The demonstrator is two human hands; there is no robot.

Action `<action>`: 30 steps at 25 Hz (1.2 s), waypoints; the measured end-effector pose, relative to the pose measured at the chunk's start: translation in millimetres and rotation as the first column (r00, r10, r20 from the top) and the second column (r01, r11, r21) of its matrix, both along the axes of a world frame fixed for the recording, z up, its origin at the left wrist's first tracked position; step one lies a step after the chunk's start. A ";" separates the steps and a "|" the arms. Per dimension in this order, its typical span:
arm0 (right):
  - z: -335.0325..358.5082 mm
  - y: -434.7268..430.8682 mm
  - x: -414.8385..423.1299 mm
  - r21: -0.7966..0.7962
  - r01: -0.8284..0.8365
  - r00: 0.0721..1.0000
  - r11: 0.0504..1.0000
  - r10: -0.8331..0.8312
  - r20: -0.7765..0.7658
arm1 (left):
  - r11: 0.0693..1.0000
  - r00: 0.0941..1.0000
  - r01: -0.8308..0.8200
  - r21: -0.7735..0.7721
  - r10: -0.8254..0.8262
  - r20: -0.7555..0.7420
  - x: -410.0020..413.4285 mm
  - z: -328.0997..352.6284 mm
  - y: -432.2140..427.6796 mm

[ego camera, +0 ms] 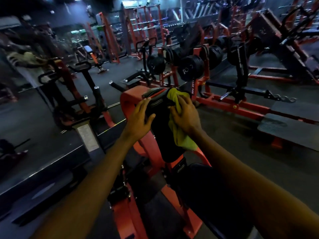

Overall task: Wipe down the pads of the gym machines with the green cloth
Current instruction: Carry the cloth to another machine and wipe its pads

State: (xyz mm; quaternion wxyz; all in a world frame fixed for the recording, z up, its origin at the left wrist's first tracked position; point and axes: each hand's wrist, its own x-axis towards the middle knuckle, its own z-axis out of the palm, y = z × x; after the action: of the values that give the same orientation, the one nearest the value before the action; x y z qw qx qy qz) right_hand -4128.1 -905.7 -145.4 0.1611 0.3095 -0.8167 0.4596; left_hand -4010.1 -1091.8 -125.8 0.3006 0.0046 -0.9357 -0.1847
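The black pad [160,133] stands on the orange frame [128,102] of a machine, its long axis running from low near the person up and away, its top end tilted forward. The green cloth [181,140] drapes along the pad's right side, bunched at the top and hanging toward the lower end. The right hand [185,116] presses the cloth flat to the pad, fingers spread. The left hand [141,116] rests on the pad's left edge, fingers straight, thumb across the face.
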 end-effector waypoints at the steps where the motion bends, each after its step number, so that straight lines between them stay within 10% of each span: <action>1: -9.9 -6.9 2.2 -0.012 -0.014 1.000 1.000 0.014 -0.021 | 1.000 1.000 -0.006 0.009 0.007 -0.022 0.6 -1.7 1.1; 10: -93.2 -16.5 10.3 -0.181 -0.113 0.987 0.977 0.090 -0.130 | 0.983 0.974 -0.033 0.181 0.073 -0.216 -1.6 5.9 13.3; 15: -24.6 -33.5 -20.1 -0.384 -0.060 0.995 0.922 0.023 -0.099 | 0.962 0.973 -0.016 0.272 0.077 -0.216 -2.9 1.5 19.1; 22: -102.1 -25.0 8.0 -0.305 -0.101 0.988 0.947 0.060 -0.143 | 0.936 0.960 -0.059 0.346 0.148 -0.236 -9.9 -12.1 23.4; 30: -41.7 -39.5 -1.0 -0.268 -0.169 0.956 0.949 0.092 -0.277 | 0.816 0.998 0.033 0.577 0.002 -0.060 4.0 7.3 9.8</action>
State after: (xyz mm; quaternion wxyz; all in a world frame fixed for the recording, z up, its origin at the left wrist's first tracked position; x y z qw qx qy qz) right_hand -4129.1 -945.2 -187.1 0.2796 0.3943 -0.6901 0.5387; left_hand -4006.1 -1082.0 -118.5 0.3105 0.0827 -0.8265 -0.4623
